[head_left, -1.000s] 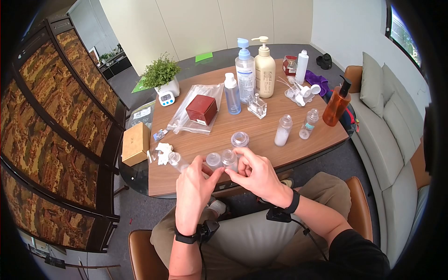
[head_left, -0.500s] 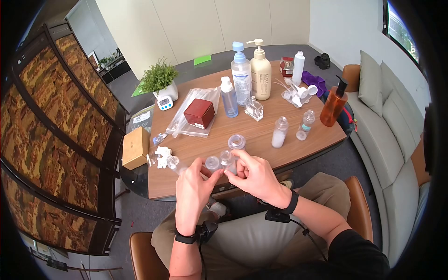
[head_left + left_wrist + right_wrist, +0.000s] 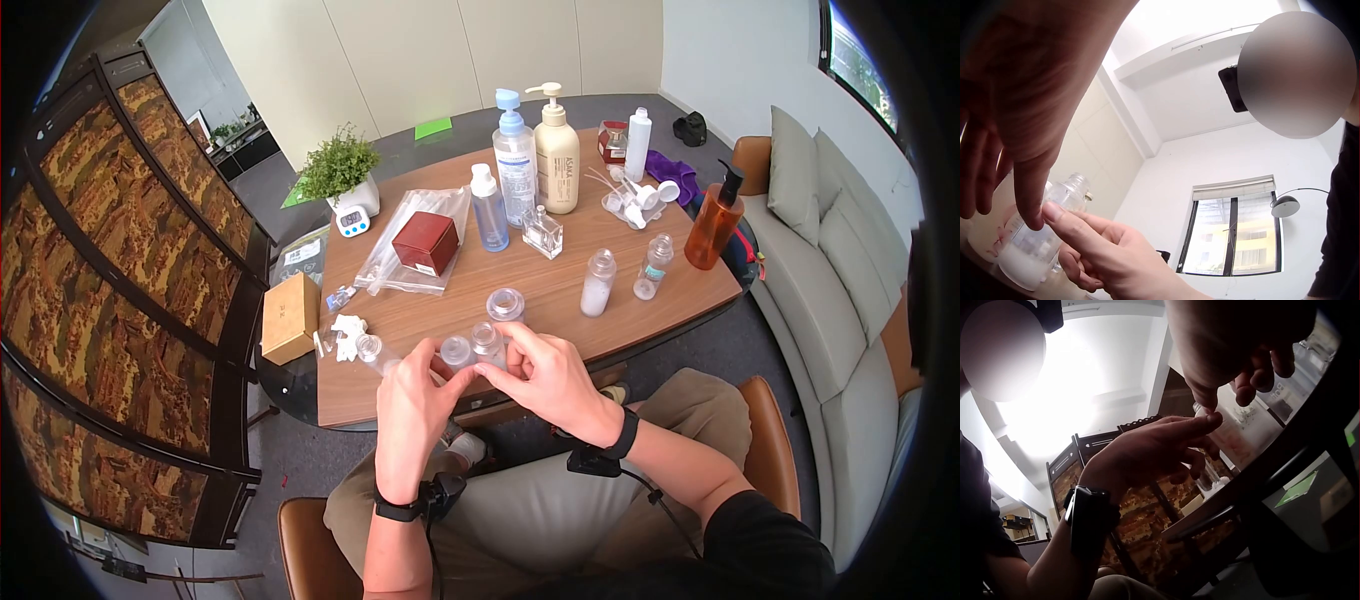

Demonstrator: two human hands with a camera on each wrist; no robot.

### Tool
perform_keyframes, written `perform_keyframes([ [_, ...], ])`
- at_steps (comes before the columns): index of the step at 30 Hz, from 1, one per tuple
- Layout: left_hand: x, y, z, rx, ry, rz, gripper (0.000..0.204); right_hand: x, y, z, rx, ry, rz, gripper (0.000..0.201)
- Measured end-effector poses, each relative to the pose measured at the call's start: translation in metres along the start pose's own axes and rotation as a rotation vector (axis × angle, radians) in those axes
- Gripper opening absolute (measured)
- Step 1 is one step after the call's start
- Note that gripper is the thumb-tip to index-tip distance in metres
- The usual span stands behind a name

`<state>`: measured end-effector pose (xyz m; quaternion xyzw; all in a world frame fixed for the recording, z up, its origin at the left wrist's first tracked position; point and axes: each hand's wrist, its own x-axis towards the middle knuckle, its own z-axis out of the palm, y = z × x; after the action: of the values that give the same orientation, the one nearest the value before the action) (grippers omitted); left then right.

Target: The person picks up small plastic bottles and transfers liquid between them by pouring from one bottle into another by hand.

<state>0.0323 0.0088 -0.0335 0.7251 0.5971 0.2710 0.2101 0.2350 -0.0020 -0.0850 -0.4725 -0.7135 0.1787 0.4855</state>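
At the table's near edge, my left hand curves its thumb and fingers around a frosted bottle. This bottle carries faint pink lettering in the right wrist view. Right beside it is an uncapped clear bottle, with my right hand bent around it, thumb in front and index finger at its right side. The two thumb tips meet in front of the pair. Whitish contents show low in the clear bottle. Another clear open bottle stands left of the left hand. A wide-mouthed clear bottle is just behind.
Two small clear bottles, one half full of white and one labelled, stand to the right. Behind are pump bottles, a perfume bottle, a red box on plastic bags, and an amber pump bottle. A cardboard box is left.
The head view has shifted slightly. Both hands keep nearly the same pose by the bottles, and the thumb tips have come together.
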Motion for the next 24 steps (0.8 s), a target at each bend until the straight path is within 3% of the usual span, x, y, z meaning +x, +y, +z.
perform_keyframes([
  [24,0.0041,-0.0014,0.0076,0.04,0.066,0.085,0.034,-0.0014,0.0031,0.0006,0.075,0.001,0.049,0.045],
])
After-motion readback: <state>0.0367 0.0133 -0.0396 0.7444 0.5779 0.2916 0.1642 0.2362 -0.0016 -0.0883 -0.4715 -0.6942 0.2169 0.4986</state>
